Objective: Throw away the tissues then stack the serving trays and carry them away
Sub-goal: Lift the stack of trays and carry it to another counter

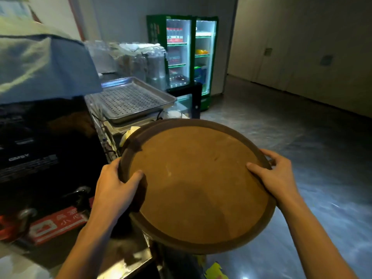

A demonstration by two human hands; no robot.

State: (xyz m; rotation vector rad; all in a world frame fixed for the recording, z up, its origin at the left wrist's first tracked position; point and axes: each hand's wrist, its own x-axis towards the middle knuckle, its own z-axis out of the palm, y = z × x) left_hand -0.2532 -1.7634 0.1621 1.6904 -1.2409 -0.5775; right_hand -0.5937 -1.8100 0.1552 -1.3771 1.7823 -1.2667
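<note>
A person carries the round brown serving trays level at waist height beside a cluttered surface, left hand and right hand each closed over opposite rims, thumbs on top, seemingly to keep the load balanced. How many trays are stacked cannot be told. A perforated metal tray and lit drinks fridge stand ahead.

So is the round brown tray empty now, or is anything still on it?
Empty: the round brown tray shows only bare surface, with the left hand and right hand holding its rim.
</note>
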